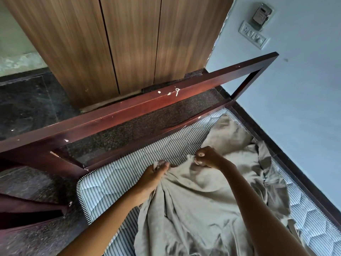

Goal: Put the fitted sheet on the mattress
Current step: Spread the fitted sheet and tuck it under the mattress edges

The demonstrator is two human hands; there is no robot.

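Observation:
A beige fitted sheet (201, 209) lies crumpled over the middle of a blue-and-white striped mattress (110, 180). My left hand (155, 174) grips a bunched fold of the sheet's far edge. My right hand (208, 157) is curled tight and pinches the same edge a little to the right. Both hands are close together near the end of the mattress by the wooden bed rail. The mattress's near-left corner and right side lie bare.
A dark red wooden bed frame rail (140, 108) runs across just beyond the mattress end. Behind it stands a wooden wardrobe (129, 43). A pale blue wall (304, 89) with a switch plate (253, 35) borders the right side. Dark stone floor (31, 104) lies to the left.

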